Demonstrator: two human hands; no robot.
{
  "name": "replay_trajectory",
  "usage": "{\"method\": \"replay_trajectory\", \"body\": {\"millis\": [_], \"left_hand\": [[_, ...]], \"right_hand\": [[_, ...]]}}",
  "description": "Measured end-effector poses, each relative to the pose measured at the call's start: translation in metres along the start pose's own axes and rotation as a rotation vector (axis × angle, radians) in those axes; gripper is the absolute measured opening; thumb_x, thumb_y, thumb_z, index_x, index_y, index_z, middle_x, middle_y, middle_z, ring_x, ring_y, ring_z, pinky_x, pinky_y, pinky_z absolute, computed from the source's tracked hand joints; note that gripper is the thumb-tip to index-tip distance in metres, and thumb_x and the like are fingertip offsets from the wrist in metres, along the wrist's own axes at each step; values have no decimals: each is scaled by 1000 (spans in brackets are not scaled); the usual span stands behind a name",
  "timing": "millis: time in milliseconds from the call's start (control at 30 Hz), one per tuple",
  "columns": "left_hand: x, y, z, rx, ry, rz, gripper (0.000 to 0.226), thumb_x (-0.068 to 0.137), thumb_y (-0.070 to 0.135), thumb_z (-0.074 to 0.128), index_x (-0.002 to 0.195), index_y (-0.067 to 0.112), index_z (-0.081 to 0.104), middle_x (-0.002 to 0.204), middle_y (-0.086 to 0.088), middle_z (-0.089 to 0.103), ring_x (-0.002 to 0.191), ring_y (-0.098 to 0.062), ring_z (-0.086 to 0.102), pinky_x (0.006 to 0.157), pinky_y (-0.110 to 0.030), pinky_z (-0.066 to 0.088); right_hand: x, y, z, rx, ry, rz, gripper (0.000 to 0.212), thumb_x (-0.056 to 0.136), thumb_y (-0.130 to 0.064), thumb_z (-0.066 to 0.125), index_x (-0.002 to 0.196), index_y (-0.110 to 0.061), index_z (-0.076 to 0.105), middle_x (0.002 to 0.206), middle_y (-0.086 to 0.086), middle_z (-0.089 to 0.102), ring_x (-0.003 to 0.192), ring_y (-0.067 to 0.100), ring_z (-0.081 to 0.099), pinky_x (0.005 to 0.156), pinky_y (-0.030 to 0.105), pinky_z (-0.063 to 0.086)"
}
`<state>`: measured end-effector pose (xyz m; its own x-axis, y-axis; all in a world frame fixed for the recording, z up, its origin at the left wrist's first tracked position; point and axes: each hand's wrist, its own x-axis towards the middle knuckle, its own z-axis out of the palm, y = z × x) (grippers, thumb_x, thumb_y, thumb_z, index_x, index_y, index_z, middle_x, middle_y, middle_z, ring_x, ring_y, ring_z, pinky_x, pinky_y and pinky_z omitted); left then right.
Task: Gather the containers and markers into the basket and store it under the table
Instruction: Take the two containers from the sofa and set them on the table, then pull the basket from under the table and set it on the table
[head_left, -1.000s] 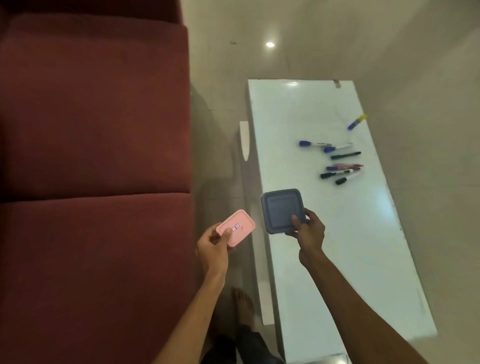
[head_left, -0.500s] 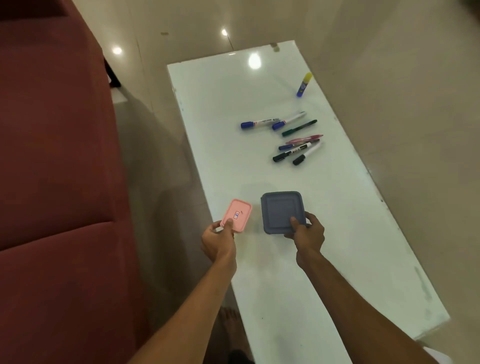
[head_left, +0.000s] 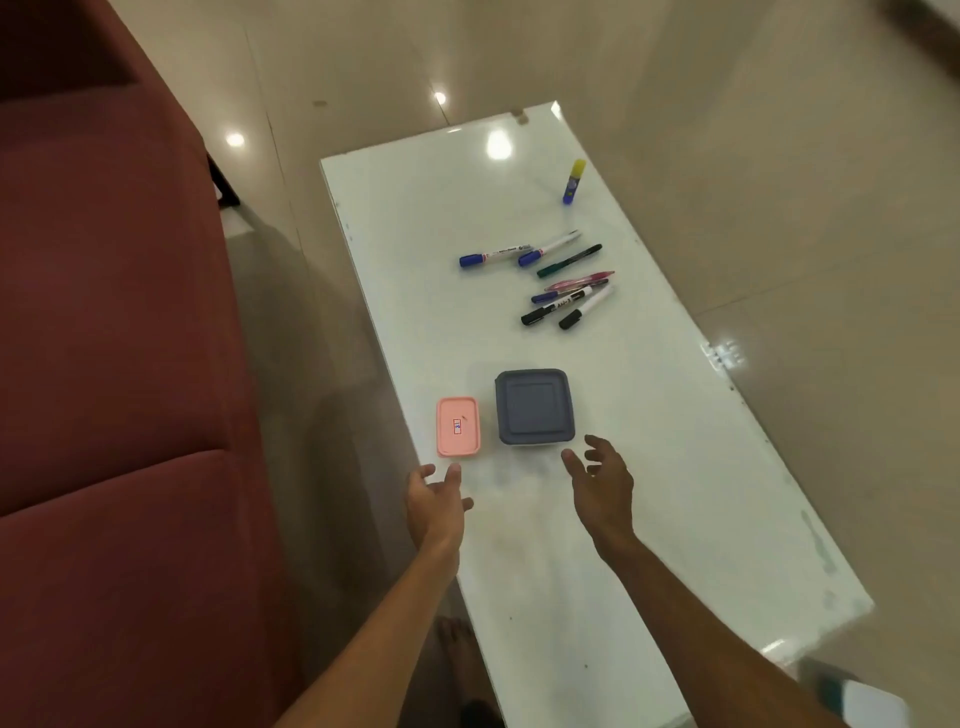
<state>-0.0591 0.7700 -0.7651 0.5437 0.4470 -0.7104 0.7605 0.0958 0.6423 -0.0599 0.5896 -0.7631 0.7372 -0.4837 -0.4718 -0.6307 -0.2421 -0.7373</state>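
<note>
Both hands, left (head_left: 435, 501) and right (head_left: 602, 480), were spread and empty. The pink box (head_left: 457, 426) and grey box (head_left: 534, 407) sat side by side on the table (head_left: 675, 467), markers (head_left: 556, 280) beyond them.

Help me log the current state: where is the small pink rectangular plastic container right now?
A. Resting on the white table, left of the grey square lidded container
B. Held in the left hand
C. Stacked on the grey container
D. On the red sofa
A: the small pink rectangular plastic container lies on the white table beside the grey square lidded container, with the open left hand just short of it.
</note>
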Motion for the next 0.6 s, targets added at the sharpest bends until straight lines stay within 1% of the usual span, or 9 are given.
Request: {"method": "replay_trajectory", "body": {"millis": [33, 133, 167, 267, 300, 400, 500, 533, 600], "left_hand": [[-13, -1, -8, 9, -19, 19, 35, 95, 29, 64, 126, 17, 54, 94, 10, 55, 77, -22, 73, 74, -29, 53], [-58, 3, -31, 63, -82, 116, 33, 96, 26, 63, 126, 14, 57, 106, 2, 61, 84, -22, 71, 69, -25, 54], [-77, 7, -39, 75, -106, 151, 31, 96, 25, 63, 125, 14, 58, 109, 0, 63, 86, -21, 71, 71, -26, 56], [-135, 22, -64, 134, -157, 254, 25, 95, 26, 62, 118, 18, 62, 112, -5, 69, 92, -24, 69, 89, -42, 58], [-157, 28, -71, 160, -168, 297, 24, 94, 26, 62, 117, 19, 63, 111, -5, 69, 95, -25, 68, 90, -43, 58], [-218, 46, -89, 213, -187, 422, 24, 94, 26, 61, 118, 20, 63, 111, -3, 69, 94, -20, 67, 83, -32, 56], [-268, 61, -97, 286, -192, 544, 25, 95, 26, 60, 119, 19, 62, 110, 0, 67, 83, -5, 61, 71, -21, 49], [-285, 66, -96, 304, -203, 577, 25, 96, 26, 60, 120, 19, 62, 110, 0, 67, 84, -4, 61, 71, -22, 50], [-313, 73, -92, 344, -229, 639, 25, 96, 25, 60, 120, 18, 61, 112, -1, 66, 94, -15, 65, 82, -33, 56]], "right_hand": [[-14, -2, -9, -8, -3, -17, 43, 95, -26, 66, 135, -13, 55, 124, 10, 59, 114, 27, 58, 95, 38, 49], [-60, -14, -38, -12, -27, -90, 37, 95, -23, 65, 131, -15, 58, 124, 7, 60, 114, 24, 57, 96, 36, 48], [-77, -21, -50, -13, -40, -117, 37, 95, -22, 65, 131, -15, 59, 125, 6, 60, 114, 23, 57, 96, 36, 48], [-127, -43, -89, -34, -78, -210, 36, 95, -18, 65, 130, -14, 59, 127, 5, 61, 116, 23, 57, 98, 38, 48], [-143, -51, -104, -39, -85, -242, 36, 95, -18, 65, 130, -14, 59, 127, 5, 61, 116, 23, 57, 98, 38, 48], [-185, -75, -149, -41, -88, -314, 37, 95, -19, 65, 131, -15, 59, 128, 3, 61, 118, 21, 58, 99, 36, 47], [-215, -91, -193, -63, -75, -379, 40, 95, -22, 64, 134, -16, 58, 132, 1, 60, 121, 20, 56, 102, 37, 46], [-223, -95, -209, -71, -73, -399, 40, 95, -22, 64, 135, -16, 57, 133, 0, 60, 122, 20, 55, 103, 38, 45], [-234, -99, -238, -89, -76, -434, 41, 96, -22, 63, 136, -16, 56, 136, 0, 59, 126, 20, 53, 105, 39, 45]]}}
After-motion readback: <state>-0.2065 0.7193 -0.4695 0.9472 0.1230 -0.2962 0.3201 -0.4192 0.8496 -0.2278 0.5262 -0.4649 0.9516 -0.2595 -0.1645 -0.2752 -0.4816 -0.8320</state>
